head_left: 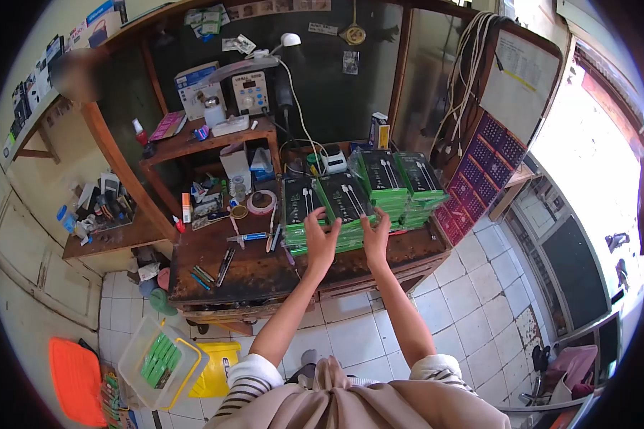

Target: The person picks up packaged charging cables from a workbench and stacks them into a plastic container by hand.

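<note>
Stacks of black-and-green boxes printed with a white cable picture stand on the wooden workbench, wrapped in clear plastic. My left hand (321, 239) is at the near left corner of one top cable box (343, 197), its thumb and fingers bent against the edge. At that box's near right corner, my right hand (376, 239) curls its fingers over the side, so the box sits between both hands. To its left is another cable box (298, 201), close to my left fingers. Behind my right hand rise two more stacks, topped by a cable box (383, 171) and another cable box (419, 174).
The workbench (265, 279) holds pens (225, 266), a blue syringe-like tube (252, 237) and tape rolls (262, 202). A small shelf (200, 146) carries a soldering or power unit (250, 93). On the floor at left are a clear bin (137, 357) and a yellow bag (218, 368).
</note>
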Available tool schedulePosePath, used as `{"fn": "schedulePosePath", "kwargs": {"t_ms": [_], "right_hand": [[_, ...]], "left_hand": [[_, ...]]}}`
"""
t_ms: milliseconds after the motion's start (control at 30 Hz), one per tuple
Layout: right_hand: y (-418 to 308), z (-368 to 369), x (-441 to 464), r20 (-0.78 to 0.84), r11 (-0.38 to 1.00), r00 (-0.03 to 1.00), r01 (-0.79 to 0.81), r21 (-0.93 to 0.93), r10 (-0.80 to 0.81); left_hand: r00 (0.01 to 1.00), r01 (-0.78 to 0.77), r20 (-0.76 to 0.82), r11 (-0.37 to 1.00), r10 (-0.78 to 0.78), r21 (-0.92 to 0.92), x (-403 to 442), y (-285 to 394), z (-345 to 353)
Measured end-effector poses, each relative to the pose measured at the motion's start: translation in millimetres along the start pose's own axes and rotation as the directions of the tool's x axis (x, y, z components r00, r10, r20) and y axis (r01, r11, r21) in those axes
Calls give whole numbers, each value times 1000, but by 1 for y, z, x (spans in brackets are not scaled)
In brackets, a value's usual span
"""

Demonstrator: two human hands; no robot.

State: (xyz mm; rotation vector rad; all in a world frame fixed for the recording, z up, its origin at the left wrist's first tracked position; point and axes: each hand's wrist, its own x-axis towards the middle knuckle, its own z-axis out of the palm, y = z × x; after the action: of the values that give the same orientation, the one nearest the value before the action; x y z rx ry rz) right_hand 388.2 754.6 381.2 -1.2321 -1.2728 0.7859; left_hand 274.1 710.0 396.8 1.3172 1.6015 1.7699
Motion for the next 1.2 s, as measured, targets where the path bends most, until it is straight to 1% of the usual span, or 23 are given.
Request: {"fn": "schedulePosePath", "kwargs": {"t_ms": [100,167,233,267,333,367,433,467,500,567,633,667,700,733,767,833,900,933,967,1033,1100,1167,1200], "right_hand": [[16,1,7,4,993,998,-55,108,55],[14,-2,1,7,994,1000,-14,111,13],[-2,-6,-12,77,913,992,-122,389,100],[-5,-7,-18,83,912,992,-124,391,99],[-8,-13,-31,128,804,988,-143,577,84],[-10,-16,-36,133,803,987,-149,577,88],[-17,-25,-45,255,804,963,-218,553,86],[-19,-33,-45,433,752,889,-387,533,150],[-21,-36,-47,443,749,883,-398,530,156],[-25,-37,-50,543,778,829,-428,461,134],[-31,-33,-58,539,753,837,-412,513,91],[-31,-31,-61,527,788,848,-356,502,47],[-32,-28,-64,517,819,856,-300,489,5],[-36,-28,-68,555,833,831,-326,447,28],[-35,-24,-73,574,830,818,-339,444,27],[-33,-12,-86,617,850,784,-282,445,-63],[-36,1,-99,663,830,745,-324,454,-72],[-38,7,-107,682,814,727,-347,465,-79],[-41,13,-115,704,809,706,-368,459,-78],[-46,25,-129,737,841,670,-345,416,-89],[-49,39,-141,768,840,630,-351,415,-117],[-55,52,-155,799,843,584,-350,408,-145],[-59,59,-162,822,851,553,-358,385,-139]], "left_hand": [[1000,-9,25,997,8,70,-2,-12,5],[999,-42,32,996,44,-75,-3,-18,6],[999,-48,19,996,50,-72,-10,-10,1],[999,-52,9,996,53,-69,-14,-4,-3],[996,-87,-5,993,87,-77,-26,-2,-10],[992,-123,-14,988,122,-89,-32,0,-14],[992,-129,1,986,129,-105,-41,6,-29],[984,-167,35,974,174,-152,-44,6,-35],[974,-202,65,959,219,-199,-47,5,-43],[979,-143,111,962,173,-234,-50,-1,-59],[958,-287,-32,944,286,-160,-45,5,-75],[916,-399,-101,910,389,-114,-36,8,-86],[906,-409,-177,904,385,-127,-26,27,-98],[874,-470,-135,883,467,15,-16,39,-114],[796,-576,-54,782,602,237,-4,62,-133],[819,-572,209,788,534,229,8,104,-159],[889,-366,344,920,302,138,5,126,-172],[857,-481,346,834,382,270,5,121,-178],[870,-463,331,836,366,295,-2,120,-190],[920,-274,368,889,132,367,-15,120,-213],[940,-272,300,883,160,382,-30,120,-237],[956,-151,294,898,26,414,-46,121,-267],[966,-137,258,873,13,469,-53,116,-281]]}}
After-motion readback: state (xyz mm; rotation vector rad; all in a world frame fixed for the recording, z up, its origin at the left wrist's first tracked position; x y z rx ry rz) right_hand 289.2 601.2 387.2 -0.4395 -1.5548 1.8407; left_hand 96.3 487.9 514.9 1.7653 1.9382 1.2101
